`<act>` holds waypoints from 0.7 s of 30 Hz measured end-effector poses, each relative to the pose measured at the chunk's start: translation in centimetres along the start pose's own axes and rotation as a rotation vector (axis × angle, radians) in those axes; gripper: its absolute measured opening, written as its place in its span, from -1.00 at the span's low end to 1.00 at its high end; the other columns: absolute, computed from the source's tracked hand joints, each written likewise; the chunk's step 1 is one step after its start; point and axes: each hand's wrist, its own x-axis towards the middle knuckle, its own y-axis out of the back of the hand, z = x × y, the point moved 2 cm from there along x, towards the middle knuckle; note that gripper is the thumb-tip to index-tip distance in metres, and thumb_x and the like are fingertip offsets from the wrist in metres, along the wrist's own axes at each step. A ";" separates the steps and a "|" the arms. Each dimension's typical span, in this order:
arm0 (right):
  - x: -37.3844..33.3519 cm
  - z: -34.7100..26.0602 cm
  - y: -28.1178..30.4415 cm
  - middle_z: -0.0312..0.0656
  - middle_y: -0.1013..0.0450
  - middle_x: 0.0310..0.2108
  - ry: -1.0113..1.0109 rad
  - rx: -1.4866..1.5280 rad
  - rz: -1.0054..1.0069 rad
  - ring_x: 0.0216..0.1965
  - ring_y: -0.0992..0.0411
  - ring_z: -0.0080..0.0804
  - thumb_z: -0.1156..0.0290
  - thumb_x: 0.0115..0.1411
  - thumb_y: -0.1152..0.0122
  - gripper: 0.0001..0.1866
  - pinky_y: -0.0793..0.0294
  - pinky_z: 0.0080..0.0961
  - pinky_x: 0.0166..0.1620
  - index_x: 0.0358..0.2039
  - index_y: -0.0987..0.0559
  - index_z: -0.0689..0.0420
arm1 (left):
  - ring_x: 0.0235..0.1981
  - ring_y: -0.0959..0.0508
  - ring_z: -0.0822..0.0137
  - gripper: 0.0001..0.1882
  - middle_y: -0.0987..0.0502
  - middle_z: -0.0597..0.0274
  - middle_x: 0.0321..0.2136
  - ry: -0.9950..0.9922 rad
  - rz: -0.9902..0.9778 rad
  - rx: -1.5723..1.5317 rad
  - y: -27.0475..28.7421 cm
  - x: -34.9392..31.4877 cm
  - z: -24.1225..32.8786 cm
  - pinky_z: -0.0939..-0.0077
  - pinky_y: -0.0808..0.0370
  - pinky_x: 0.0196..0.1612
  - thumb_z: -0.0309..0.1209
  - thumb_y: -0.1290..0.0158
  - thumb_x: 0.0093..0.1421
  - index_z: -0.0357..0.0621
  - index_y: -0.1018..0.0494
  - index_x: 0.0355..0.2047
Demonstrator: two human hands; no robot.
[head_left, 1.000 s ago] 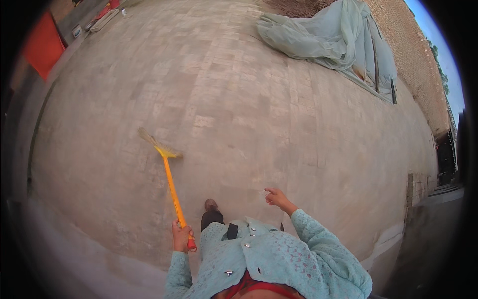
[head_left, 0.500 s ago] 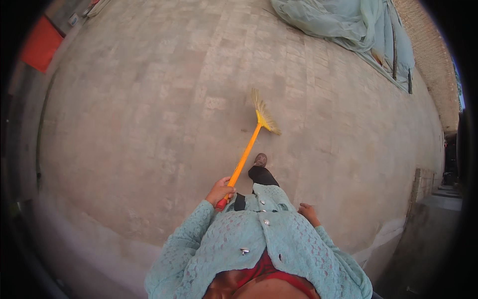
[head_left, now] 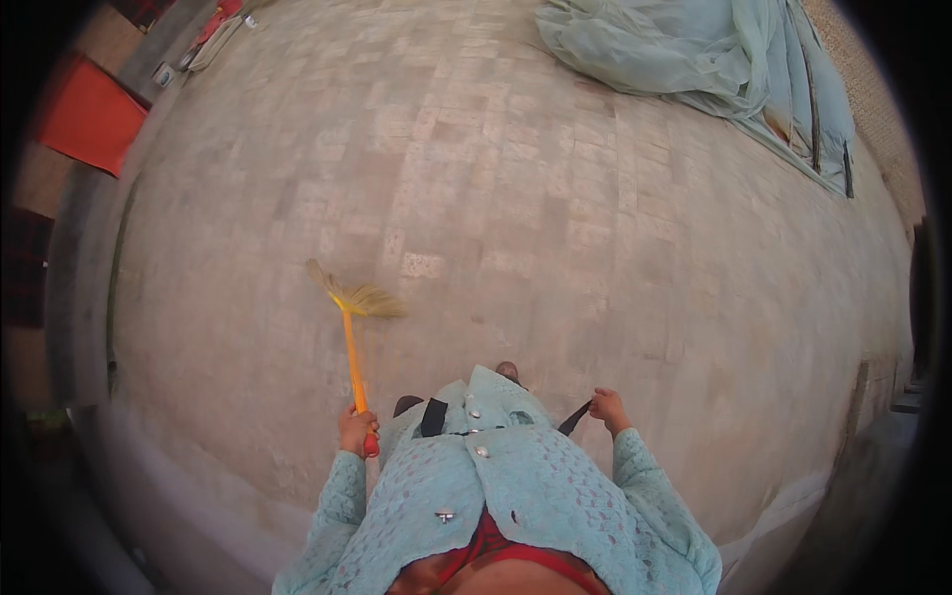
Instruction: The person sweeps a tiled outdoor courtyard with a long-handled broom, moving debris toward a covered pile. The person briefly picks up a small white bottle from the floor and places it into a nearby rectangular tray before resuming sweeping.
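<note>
My left hand is wrapped round the orange handle of a broom, close to its red end. The broom points away from me, and its fanned straw bristles are over the paving ahead on my left. Out to the right of my body, my right hand is closed on a black strap that runs back to my waist. I wear a pale blue-green lace jacket with both sleeves down. The tip of one brown shoe shows in front of the jacket's hem.
Brick-like paving spreads all around. At the far right, a pale green sheet is draped over something, with poles beside it. An orange-red cloth or panel hangs at the left, near a small white bucket. A low ledge stands at the right.
The broom has swung from ahead of me to my left, with my left hand moving outward. My right hand has moved away from my side, and the black strap now shows in it.
</note>
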 end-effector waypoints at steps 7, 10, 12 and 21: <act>6.2 -20.6 -6.1 -0.26 -0.34 -0.53 0.311 -0.072 -0.153 -0.54 -0.34 -0.55 0.41 0.00 0.05 -0.56 -0.38 -0.65 -0.48 -0.06 -0.28 0.23 | -0.77 -0.30 0.43 -0.56 -0.28 0.19 -0.62 -0.149 0.355 -0.148 -3.5 0.6 8.9 0.56 -0.28 -0.81 -0.63 0.16 -0.10 -0.17 0.00 -0.17; 5.5 -29.4 -12.0 -0.29 -0.33 -0.51 0.460 -0.160 -0.275 -0.51 -0.32 -0.60 0.43 0.02 0.06 -0.56 -0.36 -0.69 -0.46 -0.04 -0.26 0.23 | -0.76 -0.29 0.44 -0.57 -0.28 0.18 -0.61 -0.174 0.360 -0.197 -4.8 2.9 12.5 0.58 -0.27 -0.80 -0.62 0.17 -0.09 -0.16 0.00 -0.17; 5.2 -33.9 -15.5 -0.30 -0.32 -0.47 0.520 -0.214 -0.340 -0.48 -0.32 -0.60 0.42 0.03 0.06 -0.56 -0.36 -0.67 -0.43 -0.03 -0.27 0.21 | -0.75 -0.29 0.45 -0.57 -0.28 0.18 -0.61 -0.179 0.331 -0.235 -6.2 5.5 15.0 0.60 -0.27 -0.79 -0.62 0.18 -0.08 -0.16 -0.01 -0.17; 6.6 -35.1 -9.0 -0.24 -0.34 -0.47 0.215 -0.254 -0.095 -0.46 -0.34 -0.54 0.39 -0.01 0.02 -0.54 -0.38 -0.63 -0.44 -0.04 -0.27 0.20 | -0.76 -0.30 0.49 -0.53 -0.29 0.23 -0.63 -0.125 -0.065 -0.220 -17.5 12.9 26.2 0.63 -0.30 -0.81 -0.62 0.15 -0.08 -0.16 0.00 -0.12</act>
